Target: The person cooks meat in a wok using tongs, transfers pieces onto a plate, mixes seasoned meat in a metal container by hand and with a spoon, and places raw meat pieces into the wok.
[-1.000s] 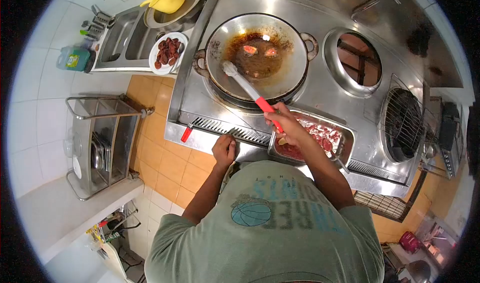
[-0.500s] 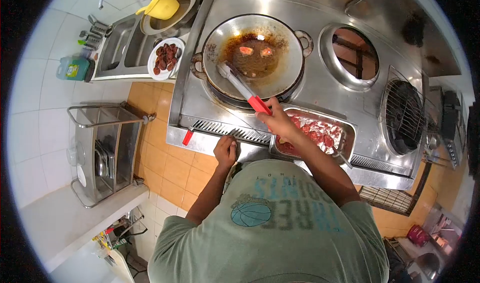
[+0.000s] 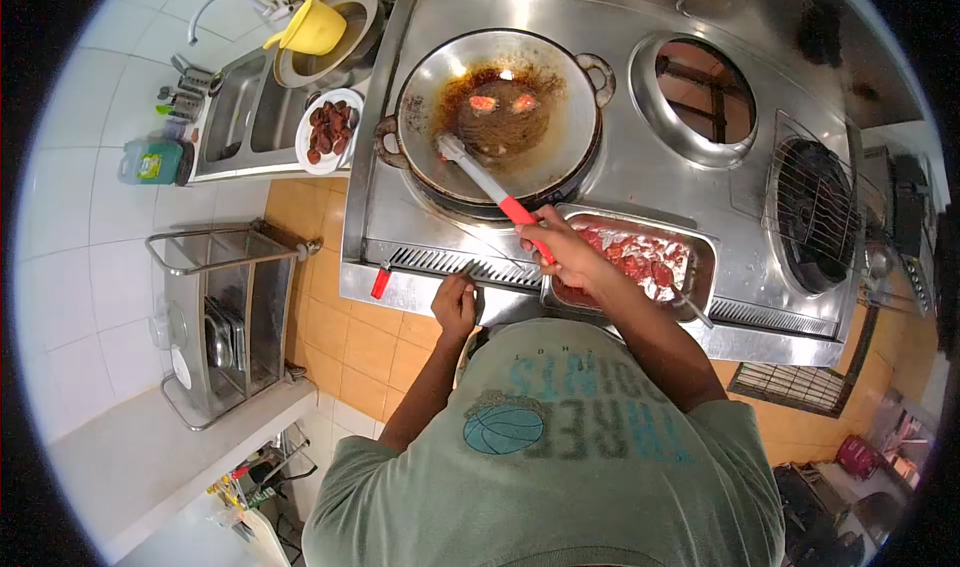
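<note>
My right hand (image 3: pixel 560 247) is closed around the red handle of metal tongs (image 3: pixel 480 175). Their tips are over the left inner wall of a large wok (image 3: pixel 420 97), to the left of the brown oil. Two reddish pieces of meat (image 3: pixel 483 103) lie in that oil. Below my right forearm is a steel tray of raw red meat (image 3: pixel 640 259), with a utensil handle (image 3: pixel 695 310) sticking out at its right. My left hand (image 3: pixel 455 303) is loosely curled at the stove's front edge, with nothing seen in it.
A white plate of browned meat (image 3: pixel 330 132) stands by the sink (image 3: pixel 232 117). Behind it, a yellow dipper (image 3: pixel 316 29) rests on a large pot. To the wok's right are an open burner ring (image 3: pixel 690 102) and a wire grill rack (image 3: pixel 815 207). A red-handled lever (image 3: pixel 380 283) juts from the stove front.
The tongs' tips have moved slightly down and left along the wok's wall, and my right hand has come a little lower. The camera view has shifted slightly. My left hand stays at the stove edge.
</note>
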A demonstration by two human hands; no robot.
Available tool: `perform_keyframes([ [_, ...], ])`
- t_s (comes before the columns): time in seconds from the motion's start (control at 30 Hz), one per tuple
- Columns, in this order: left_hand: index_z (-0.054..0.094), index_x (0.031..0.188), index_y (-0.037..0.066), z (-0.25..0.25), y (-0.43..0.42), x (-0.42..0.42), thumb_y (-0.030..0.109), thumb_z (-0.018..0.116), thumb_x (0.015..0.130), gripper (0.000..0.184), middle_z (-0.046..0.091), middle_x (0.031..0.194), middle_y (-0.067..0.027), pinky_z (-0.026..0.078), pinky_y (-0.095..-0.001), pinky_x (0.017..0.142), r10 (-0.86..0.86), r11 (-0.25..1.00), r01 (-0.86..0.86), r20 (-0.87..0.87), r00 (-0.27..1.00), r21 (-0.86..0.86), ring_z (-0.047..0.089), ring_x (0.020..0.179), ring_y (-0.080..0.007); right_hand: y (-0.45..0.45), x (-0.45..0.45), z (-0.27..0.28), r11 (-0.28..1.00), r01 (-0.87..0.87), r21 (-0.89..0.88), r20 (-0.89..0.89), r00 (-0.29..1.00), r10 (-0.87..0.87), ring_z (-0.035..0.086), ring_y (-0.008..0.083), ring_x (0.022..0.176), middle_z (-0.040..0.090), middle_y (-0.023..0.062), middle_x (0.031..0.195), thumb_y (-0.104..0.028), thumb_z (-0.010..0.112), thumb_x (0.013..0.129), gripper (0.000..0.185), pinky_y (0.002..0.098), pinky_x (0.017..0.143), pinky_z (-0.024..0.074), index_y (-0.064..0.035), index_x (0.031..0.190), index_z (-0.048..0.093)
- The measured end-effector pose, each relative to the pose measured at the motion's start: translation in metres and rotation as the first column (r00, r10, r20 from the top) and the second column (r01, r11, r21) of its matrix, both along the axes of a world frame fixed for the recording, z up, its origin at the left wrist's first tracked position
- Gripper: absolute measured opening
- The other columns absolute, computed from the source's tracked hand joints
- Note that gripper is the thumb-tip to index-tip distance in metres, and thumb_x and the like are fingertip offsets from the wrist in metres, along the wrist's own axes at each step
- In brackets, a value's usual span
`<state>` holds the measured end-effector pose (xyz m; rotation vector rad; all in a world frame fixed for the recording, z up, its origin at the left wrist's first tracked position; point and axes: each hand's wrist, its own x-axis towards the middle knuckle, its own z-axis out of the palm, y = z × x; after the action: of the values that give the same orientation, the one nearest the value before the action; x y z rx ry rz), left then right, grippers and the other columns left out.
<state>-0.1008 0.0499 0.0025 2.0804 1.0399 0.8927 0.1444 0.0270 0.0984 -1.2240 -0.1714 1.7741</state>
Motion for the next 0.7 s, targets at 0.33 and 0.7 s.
perform_keyframes([
  [0.33, 0.059, 0.08, -0.005, -0.003, -0.001, -0.002, 0.006, 0.049, 0.085, 0.016, 0.059, 0.079, -0.0171, 0.046, -0.0345, 0.066, 0.014, 1.0, -0.014, 0.01, 1.0, -0.007, 0.058, 0.072, -0.0306, 0.012, -0.01, 0.002, 0.997, -0.073, 0.012, 0.292, 0.954, 0.067, 0.039, 0.0059, 0.05, 0.048, 0.0019, 0.077, -0.027, 0.069, 0.083, 0.04, 0.02, 0.036, 0.0232, -0.0131, 0.108, 0.041],
  [0.7, 0.061, 0.078, -0.001, 0.001, 0.0, 0.001, 0.007, 0.05, 0.085, 0.015, 0.061, 0.079, -0.0139, 0.047, -0.0339, 0.066, 0.009, 1.0, -0.01, 0.053, 0.999, 0.026, 0.059, 0.072, -0.0294, 0.012, -0.021, -0.014, 0.97, -0.173, 0.17, 0.676, 0.736, 0.012, 0.056, 0.0228, 0.055, 0.056, 0.0105, 0.072, -0.019, 0.068, 0.082, 0.039, 0.0374, 0.05, 0.0451, -0.0041, 0.105, 0.04],
])
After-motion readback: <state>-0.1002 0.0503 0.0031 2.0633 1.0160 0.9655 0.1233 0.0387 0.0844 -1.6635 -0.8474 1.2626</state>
